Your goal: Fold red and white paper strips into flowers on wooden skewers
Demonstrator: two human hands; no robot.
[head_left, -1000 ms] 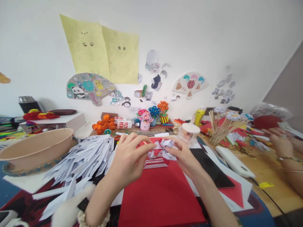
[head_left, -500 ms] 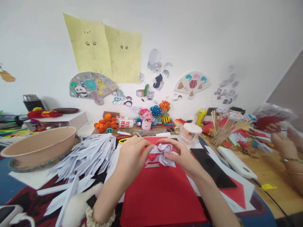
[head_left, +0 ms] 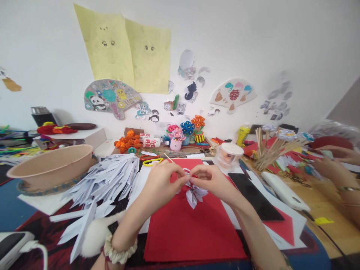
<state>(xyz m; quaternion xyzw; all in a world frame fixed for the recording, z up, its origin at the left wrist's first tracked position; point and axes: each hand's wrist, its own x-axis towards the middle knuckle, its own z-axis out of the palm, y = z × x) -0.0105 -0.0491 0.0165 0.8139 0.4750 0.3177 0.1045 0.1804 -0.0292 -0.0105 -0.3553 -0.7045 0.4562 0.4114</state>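
Note:
My left hand [head_left: 161, 183] and my right hand [head_left: 213, 182] meet over a red paper sheet [head_left: 194, 228] in the middle of the table. Both pinch a small white and red folded paper flower [head_left: 194, 195], fingertips closed on its upper part, petals hanging below. A scrunchie sits on my left wrist. A heap of folded white paper strips [head_left: 104, 183] lies just left of my left hand.
A tan bowl [head_left: 50, 167] stands at the left. A lidded clear jar [head_left: 228, 155], wooden sticks [head_left: 270, 152], a black sheet [head_left: 255, 197] and a white oblong case [head_left: 285, 191] lie at the right. Another person's hands [head_left: 329, 165] work at the far right. Small paper flower pots [head_left: 182, 137] line the wall.
Both hands have closed tighter together on the paper flower, which now hangs lower from my fingertips. The view has shifted slightly rightward.

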